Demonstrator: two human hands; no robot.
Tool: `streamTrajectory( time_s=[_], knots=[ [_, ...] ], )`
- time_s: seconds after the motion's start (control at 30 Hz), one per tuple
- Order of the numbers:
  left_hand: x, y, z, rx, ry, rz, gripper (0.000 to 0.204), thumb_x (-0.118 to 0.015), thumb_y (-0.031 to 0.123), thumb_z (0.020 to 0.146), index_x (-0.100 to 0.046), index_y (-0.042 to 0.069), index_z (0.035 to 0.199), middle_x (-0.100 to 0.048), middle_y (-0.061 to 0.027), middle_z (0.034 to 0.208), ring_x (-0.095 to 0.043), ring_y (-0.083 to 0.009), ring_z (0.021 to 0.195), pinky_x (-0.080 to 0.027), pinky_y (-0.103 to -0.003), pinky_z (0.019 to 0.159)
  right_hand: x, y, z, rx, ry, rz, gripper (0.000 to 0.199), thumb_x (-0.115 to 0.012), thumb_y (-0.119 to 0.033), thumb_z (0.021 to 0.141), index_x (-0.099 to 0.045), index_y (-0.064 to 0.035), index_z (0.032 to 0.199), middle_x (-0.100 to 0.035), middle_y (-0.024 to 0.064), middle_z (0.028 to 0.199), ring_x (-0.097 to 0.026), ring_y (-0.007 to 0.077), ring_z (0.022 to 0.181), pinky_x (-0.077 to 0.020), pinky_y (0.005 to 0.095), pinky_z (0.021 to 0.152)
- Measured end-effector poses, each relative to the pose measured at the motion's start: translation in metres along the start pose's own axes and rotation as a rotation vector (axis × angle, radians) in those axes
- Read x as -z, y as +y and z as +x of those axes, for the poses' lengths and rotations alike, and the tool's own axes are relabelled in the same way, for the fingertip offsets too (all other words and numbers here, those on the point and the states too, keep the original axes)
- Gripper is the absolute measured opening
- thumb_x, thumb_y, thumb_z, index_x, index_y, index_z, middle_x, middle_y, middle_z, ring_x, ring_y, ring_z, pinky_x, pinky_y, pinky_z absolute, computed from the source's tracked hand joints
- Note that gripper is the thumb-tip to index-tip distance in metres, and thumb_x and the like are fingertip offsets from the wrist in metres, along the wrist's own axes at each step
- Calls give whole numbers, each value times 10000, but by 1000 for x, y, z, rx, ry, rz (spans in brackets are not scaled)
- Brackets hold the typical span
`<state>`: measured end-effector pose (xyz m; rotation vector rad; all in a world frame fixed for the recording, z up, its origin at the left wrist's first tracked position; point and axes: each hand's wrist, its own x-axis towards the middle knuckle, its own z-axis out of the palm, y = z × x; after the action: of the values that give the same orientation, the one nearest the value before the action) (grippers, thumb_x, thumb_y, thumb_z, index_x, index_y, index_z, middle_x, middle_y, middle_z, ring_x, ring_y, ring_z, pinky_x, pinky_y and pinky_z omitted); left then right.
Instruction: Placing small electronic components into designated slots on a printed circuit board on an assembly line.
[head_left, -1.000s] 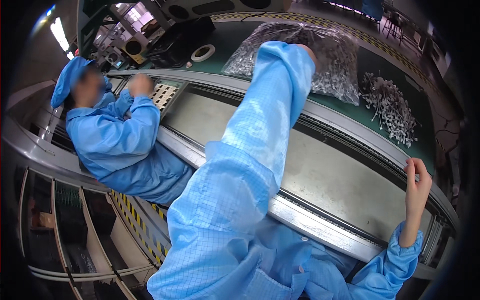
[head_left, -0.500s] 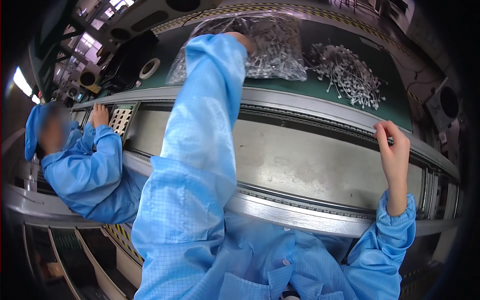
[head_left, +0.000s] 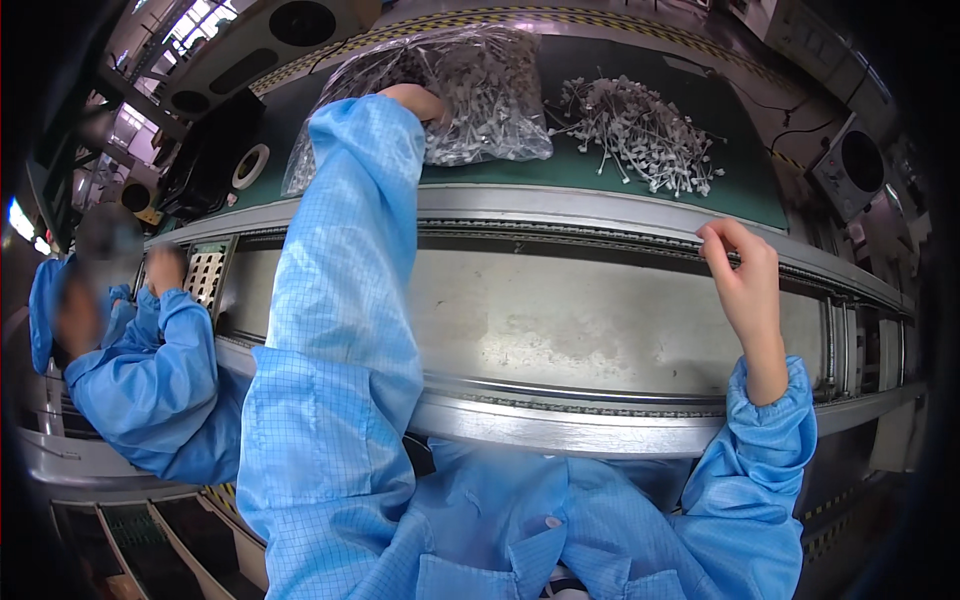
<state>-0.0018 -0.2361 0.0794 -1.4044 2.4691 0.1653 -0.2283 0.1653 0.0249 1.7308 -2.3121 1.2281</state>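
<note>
My left arm stretches across the conveyor to a clear plastic bag [head_left: 490,130] of small white-ended parts with thin leads. My left hand [head_left: 418,101] is at the bag's opening; the fingertips are hidden among the plastic and parts. To the bag's right a loose pile of the same white-ended leads [head_left: 645,135] lies on the green mat [head_left: 735,150]. My right hand [head_left: 742,268] rests by the far rail [head_left: 600,207], below the pile's right side. Its thumb and fingers are curled together, and nothing shows between them.
The conveyor bed [head_left: 560,320] runs between two metal rails in front of me. At left a co-worker in blue [head_left: 150,390] handles a board with cut-outs [head_left: 207,272]. A roll of tape [head_left: 250,167] lies left of the bag; a fan-like unit [head_left: 855,168] stands far right.
The whole view has shifted, so the bag, pile and conveyor appear farther left. My left hand stays at the bag, and my right hand stays by the rail.
</note>
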Motion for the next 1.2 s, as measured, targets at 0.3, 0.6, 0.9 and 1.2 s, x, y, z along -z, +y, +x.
streamTrajectory(
  time_s=[0.3,0.6,0.9,1.2],
  knots=[
    [12,-19,13,56,385,77,428,-539,357,923,-759,44,1114,-729,-216,1163,-692,-386,1081,-533,-441,914,1,4,0,-10,4,-10,131,-638,-79,952,-696,37,938,-716,111,780,-701,187,724,-519,296,689],
    [-26,-46,26,-98,182,-206,509,-648,298,900,-543,25,1317,-699,-176,1025,-682,-283,775,-542,-416,652,6,4,-1,-13,8,-40,121,-660,-104,923,-702,2,884,-689,137,747,-671,277,669,-504,366,632],
    [-33,-88,36,-354,421,-191,463,-627,208,902,-587,61,1339,-689,-264,1195,-648,-435,1147,-514,-478,939,-12,11,-3,35,52,3,118,-671,-130,892,-711,-27,853,-670,148,700,-676,320,637,-504,385,584],
    [28,-142,-1,-211,294,-264,663,-733,230,870,-522,-4,1454,-627,-201,1389,-572,-310,1324,-428,-394,1103,-14,15,-1,48,26,-23,122,-669,-146,899,-709,-33,876,-682,148,727,-681,318,665,-514,396,611]
  ],
)
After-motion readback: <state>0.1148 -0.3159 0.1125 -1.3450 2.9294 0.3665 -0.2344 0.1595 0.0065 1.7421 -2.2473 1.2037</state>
